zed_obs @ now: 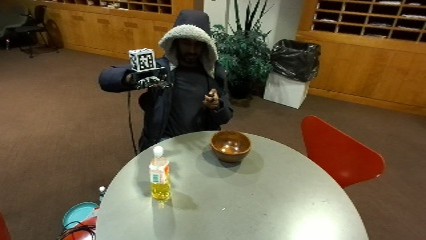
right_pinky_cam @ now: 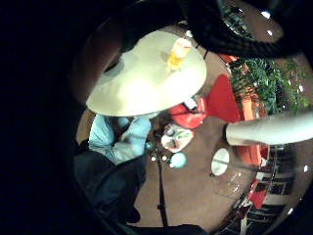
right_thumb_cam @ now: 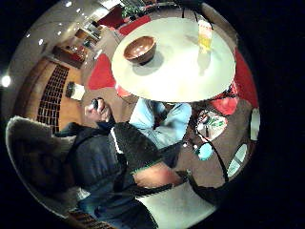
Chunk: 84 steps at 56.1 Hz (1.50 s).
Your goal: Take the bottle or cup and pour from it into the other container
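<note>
A clear bottle (zed_obs: 159, 176) with a white cap, an orange label and a little yellow liquid stands upright on the round grey table (zed_obs: 266, 200), left of centre. A brown wooden bowl (zed_obs: 230, 145) sits near the table's far edge, in front of the seated person. My gloved right hand (zed_obs: 150, 80) is raised at shoulder height, well above and behind the table, palm toward it, holding nothing. One straight finger (right_pinky_cam: 274, 129) shows in the little finger side view. Both palm views look down on the bottle (right_pinky_cam: 178, 53) (right_thumb_cam: 205, 34); the thumb side also shows the bowl (right_thumb_cam: 139, 48).
The person's bare left hand (zed_obs: 212, 98) is held at the chest. A red chair (zed_obs: 336, 152) stands at the table's right. A teal round object (zed_obs: 80, 214) lies on the floor at the left. A plant (zed_obs: 243, 50) and a bagged bin (zed_obs: 293, 62) stand behind.
</note>
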Motion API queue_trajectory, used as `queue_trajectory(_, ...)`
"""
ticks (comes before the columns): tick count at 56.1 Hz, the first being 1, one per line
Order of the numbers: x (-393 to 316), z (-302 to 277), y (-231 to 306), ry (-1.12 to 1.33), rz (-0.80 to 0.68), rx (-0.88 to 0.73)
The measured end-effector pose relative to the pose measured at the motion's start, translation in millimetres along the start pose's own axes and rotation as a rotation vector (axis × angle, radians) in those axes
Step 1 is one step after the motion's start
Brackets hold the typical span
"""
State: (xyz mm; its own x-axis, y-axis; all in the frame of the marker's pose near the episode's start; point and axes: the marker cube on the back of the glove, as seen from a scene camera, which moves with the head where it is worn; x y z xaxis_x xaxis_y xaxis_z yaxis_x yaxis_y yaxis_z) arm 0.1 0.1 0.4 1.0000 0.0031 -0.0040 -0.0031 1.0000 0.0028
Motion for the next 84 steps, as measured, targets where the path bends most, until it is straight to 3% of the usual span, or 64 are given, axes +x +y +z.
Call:
queue_trajectory(17, 5, 5, -5, 0.013, 0.013, -0.006)
queue_trajectory(25, 19, 8, -35, 0.019, 0.15, 0.108)
queue_trajectory(30, 35, 12, -35, 0.006, 0.078, 0.015)
queue_trajectory(41, 82, 25, -71, -0.053, 0.142, -0.058)
queue_trajectory(46, 105, 34, -95, -0.051, 0.16, 0.036)
queue_trajectory(50, 126, 43, -132, -0.023, 0.211, 0.279)
queue_trajectory(55, 141, 52, -122, -0.057, 0.241, 0.014)
queue_trajectory(65, 177, 84, -165, -0.105, 0.283, -0.043)
queue_trajectory(84, 213, 163, -268, -0.358, 0.368, 0.035)
